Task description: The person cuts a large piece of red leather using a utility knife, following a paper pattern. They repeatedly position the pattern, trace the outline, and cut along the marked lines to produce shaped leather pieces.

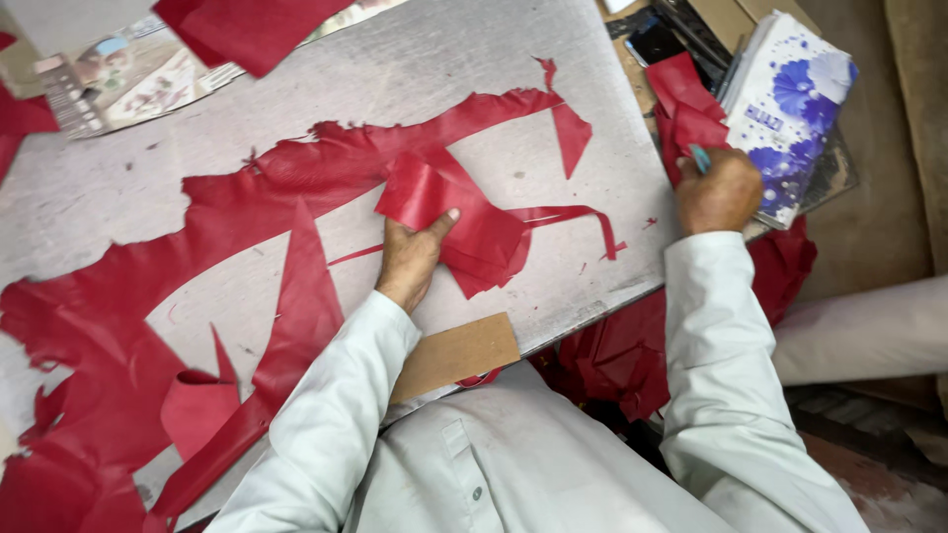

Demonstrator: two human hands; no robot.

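Nearest the person, a tan rectangular cardboard template point(459, 353) lies flat at the near edge of the grey metal worktop point(415, 69), partly overhanging it and touching nothing red. Just beyond it, the left hand point(410, 259) presses down on a small cut piece of glossy red leather point(464, 212); the fingers lie mostly flat and closed together under or against the piece, with the thumb point(441, 223) spread on top, so the piece is pinched lightly between thumb and palm near the middle of the worktop. To handle it well, the person does best to keep the piece flat against the metal and grip it close to its edge, since the thin leather looks limp and likely to fold. Beside it to the left sprawls the large ragged red leather offcut point(128, 326), full of cut-out gaps, reaching from the near left corner across toward the far right; the small piece overlaps it, so lifting cleanly means sliding it clear first. At the right edge, the right hand point(719, 190) is closed in a fist around a slim tool with a teal tip point(700, 158), whose working end is hidden. It rests against a stack of red leather pieces point(686, 109) beside a white box with blue flowers point(790, 99) at the far right corner.
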